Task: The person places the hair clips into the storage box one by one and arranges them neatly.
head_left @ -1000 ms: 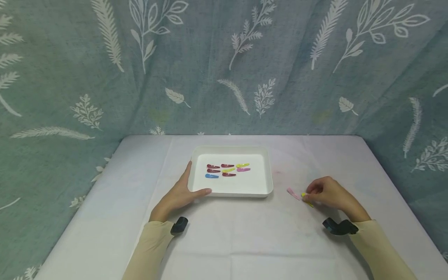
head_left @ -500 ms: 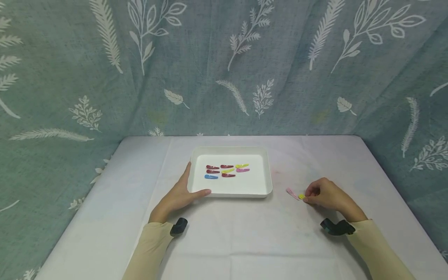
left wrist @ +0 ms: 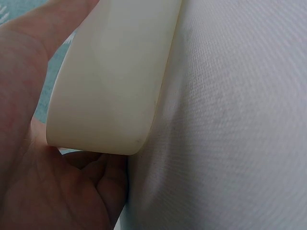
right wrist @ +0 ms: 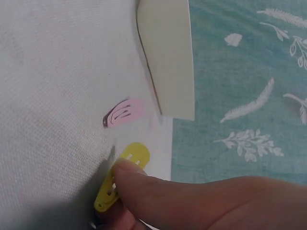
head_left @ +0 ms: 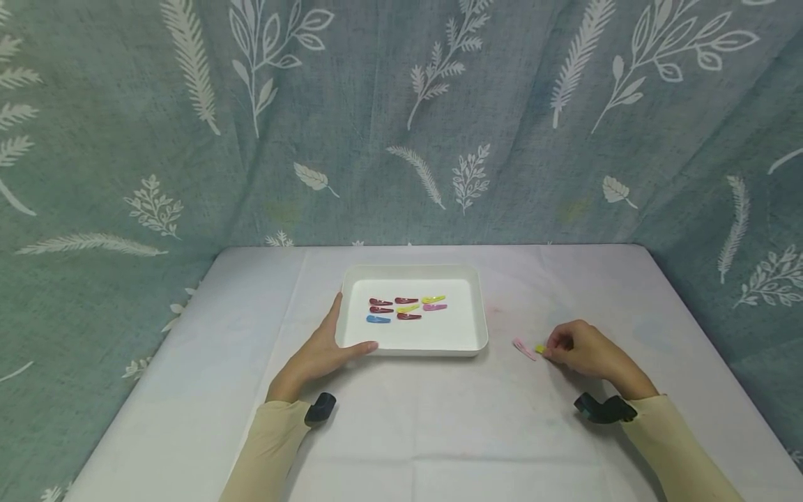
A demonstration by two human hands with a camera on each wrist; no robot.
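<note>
In the head view my right hand [head_left: 580, 351] pinches a yellow snap hair clip [right wrist: 136, 153] just at the tablecloth, right of the tray. The right wrist view shows the thumb pressed on the clip's slotted face. A pink snap hair clip [head_left: 524, 349] lies beside it on the cloth. My left hand [head_left: 320, 357] holds the near left corner of a shallow white tray [head_left: 433, 351], thumb on the front rim and fingers along the left side. Inside the tray lie several hair clips: dark red [head_left: 380, 302], yellow [head_left: 433, 300], purple-pink [head_left: 435, 307] and blue [head_left: 378, 319].
A white cloth [head_left: 414, 425] covers the table. Behind it and at both sides hangs a blue-green curtain [head_left: 351, 125] with white leaf prints. Black wrist cameras sit on both sleeves.
The right hand has shifted its fingers on the yellow clip; less of the clip now shows in the head view. The left hand and tray stay in place.
</note>
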